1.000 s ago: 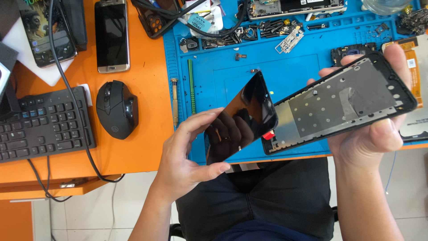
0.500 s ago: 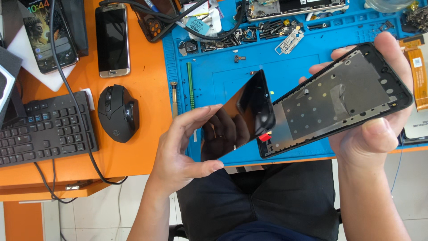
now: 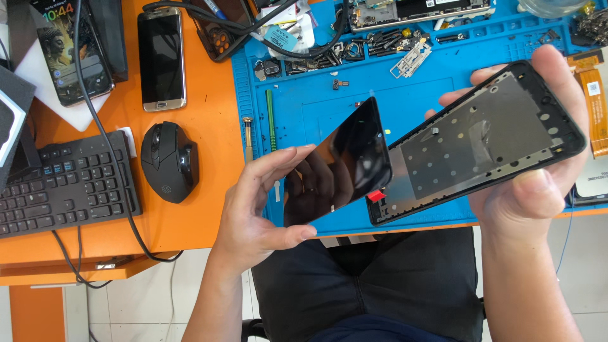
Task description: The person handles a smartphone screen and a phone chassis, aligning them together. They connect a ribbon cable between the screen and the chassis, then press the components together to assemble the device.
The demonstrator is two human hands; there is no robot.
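Observation:
My left hand (image 3: 259, 202) grips a glossy black phone screen panel (image 3: 339, 164) by its lower left edges, thumb underneath and fingers along the top. The panel tilts up to the right and meets a black phone frame (image 3: 481, 142) with a grey metal inner plate. My right hand (image 3: 538, 183) holds that frame from below, fingers curled over its far end. A small red tab (image 3: 376, 196) shows where the panel and frame join. Both are held over the front edge of a blue work mat (image 3: 304, 107).
On the orange desk (image 3: 209, 126) lie a black mouse (image 3: 169, 161), a black keyboard (image 3: 60, 190), a gold-edged phone (image 3: 161, 58) and a lit phone (image 3: 73, 54). Small screws, metal parts and cables (image 3: 354, 47) crowd the mat's far edge. An orange flex ribbon (image 3: 595, 107) lies at right.
The screen panel and frame stay held much as before. The whole scene has slid slightly in the picture, as the head camera shifted.

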